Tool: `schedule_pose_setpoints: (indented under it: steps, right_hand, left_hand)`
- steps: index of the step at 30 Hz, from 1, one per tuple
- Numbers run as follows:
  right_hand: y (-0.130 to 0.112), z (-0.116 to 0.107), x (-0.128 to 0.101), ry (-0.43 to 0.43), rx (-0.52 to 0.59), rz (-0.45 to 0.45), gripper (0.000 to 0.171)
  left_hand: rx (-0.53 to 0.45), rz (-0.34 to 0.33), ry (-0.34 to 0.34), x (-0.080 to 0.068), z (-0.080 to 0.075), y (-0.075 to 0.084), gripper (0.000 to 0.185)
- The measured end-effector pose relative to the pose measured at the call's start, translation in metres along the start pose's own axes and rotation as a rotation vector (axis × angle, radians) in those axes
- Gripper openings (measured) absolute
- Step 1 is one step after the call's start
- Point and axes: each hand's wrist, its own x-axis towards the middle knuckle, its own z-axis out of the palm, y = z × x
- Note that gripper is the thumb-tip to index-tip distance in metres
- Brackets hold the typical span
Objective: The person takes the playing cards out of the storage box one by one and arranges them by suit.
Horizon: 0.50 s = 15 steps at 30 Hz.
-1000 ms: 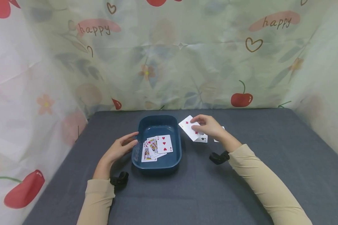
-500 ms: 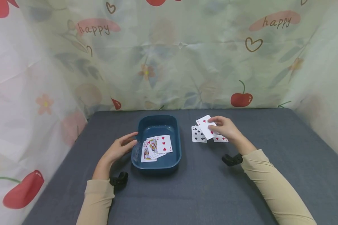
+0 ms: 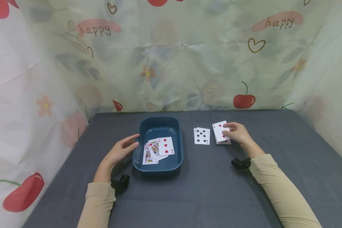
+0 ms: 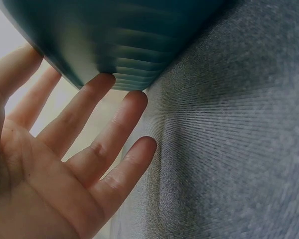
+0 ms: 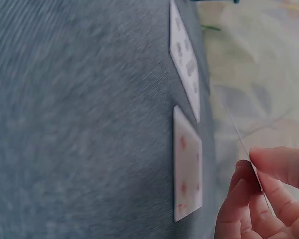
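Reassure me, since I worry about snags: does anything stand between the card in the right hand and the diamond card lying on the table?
Nothing visible does. The right wrist view shows open space between the held card, pinched by the right hand, and the diamond card. The spade cards lie to its left.

Looking down, I see a diamond card (image 3: 219,133) mostly hiding a lower card (image 3: 224,142), right of the tray (image 3: 161,131) holding partly covered face cards (image 3: 153,148).

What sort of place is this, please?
Probably a makeshift recording booth: printed sheets with cherries and "happy" lettering enclose a grey cloth-covered table, and wrist-worn black devices suggest filming.
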Motion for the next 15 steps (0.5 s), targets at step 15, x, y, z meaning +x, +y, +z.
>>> schedule_pose_setpoints:
  steps: [15]
  right_hand:
    - [0.0105, 0.0062, 0.0080, 0.043, -0.150, -0.062, 0.040]
  left_hand:
    - [0.011, 0.013, 0.008, 0.0013, 0.0007, -0.0024, 0.053]
